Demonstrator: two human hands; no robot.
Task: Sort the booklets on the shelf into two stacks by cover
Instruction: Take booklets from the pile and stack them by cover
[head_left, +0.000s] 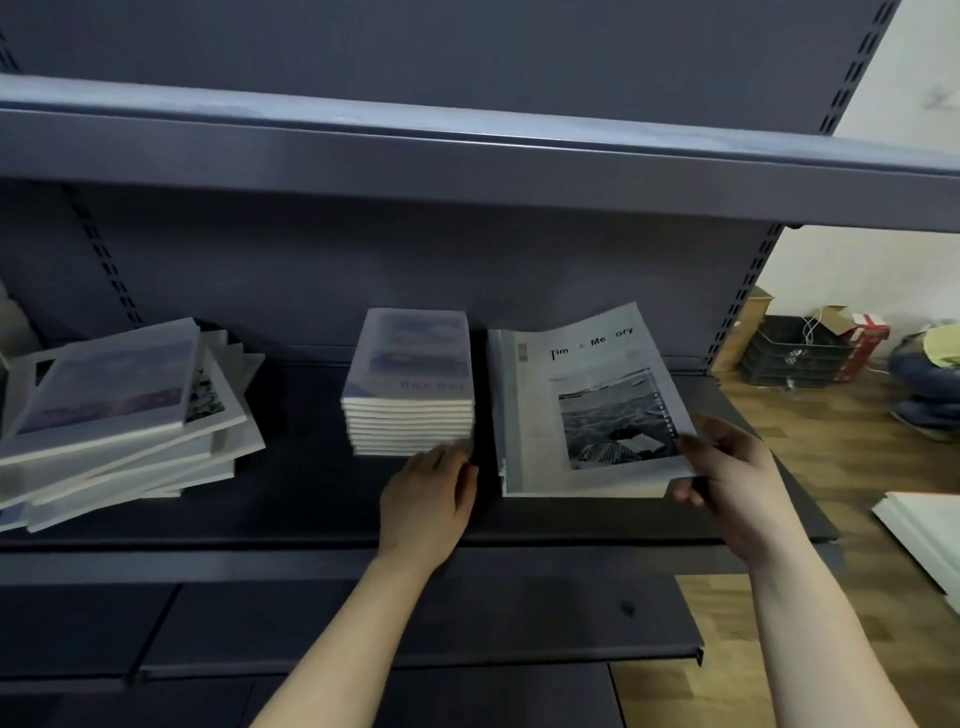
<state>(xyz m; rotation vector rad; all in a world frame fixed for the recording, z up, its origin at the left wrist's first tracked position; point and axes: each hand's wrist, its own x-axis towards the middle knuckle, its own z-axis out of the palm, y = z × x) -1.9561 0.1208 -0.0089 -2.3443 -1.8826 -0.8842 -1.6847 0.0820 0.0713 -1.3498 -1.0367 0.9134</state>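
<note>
On the dark shelf stand three groups of booklets. At the left lies a messy unsorted pile with mixed covers. In the middle is a neat stack with a pale sky cover. To its right lies a lower stack, and my right hand pinches the near right corner of a booklet with a black-and-white sea photo, held slightly bent just above that stack. My left hand rests with relaxed fingers against the front bottom edge of the middle stack.
An upper shelf overhangs the booklets. A lower shelf juts out near my arms. Past the unit's right end are a wooden floor, a black crate, cardboard boxes and white boards.
</note>
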